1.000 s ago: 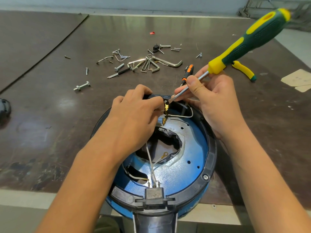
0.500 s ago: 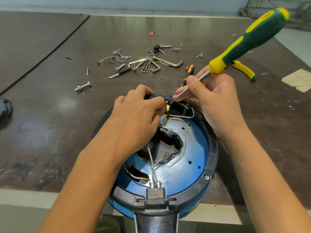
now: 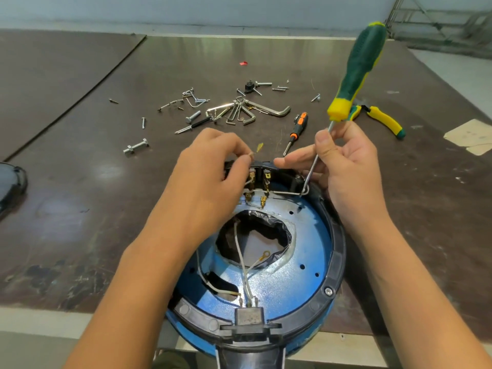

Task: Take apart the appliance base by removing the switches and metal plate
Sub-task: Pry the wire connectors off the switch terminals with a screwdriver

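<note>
The round blue appliance base (image 3: 306, 283) with a black rim sits upside down at the table's front edge. A black switch block (image 3: 262, 177) with brass terminals is at its far rim. Another black switch (image 3: 250, 319) with white wires sits at the near rim. My left hand (image 3: 210, 169) pinches a small wire end just above the far switch. My right hand (image 3: 343, 158) grips the metal shaft of a green and yellow screwdriver (image 3: 359, 62), handle up, its tip down at the rim beside the switch. A shiny metal plate (image 3: 282, 283) with a torn middle opening lines the base.
Loose screws, bolts and hex keys (image 3: 239, 110) lie scattered beyond the base. A small orange and black screwdriver (image 3: 296, 129) lies just past the switch. Yellow and green pliers (image 3: 383, 121) lie at the right. A dark round part (image 3: 10, 185) is at the left edge.
The screwdriver swung from a slant to nearly upright and its tip left the terminals for the rim at the right. My left hand lifted off the switch, pulling a wire end free.
</note>
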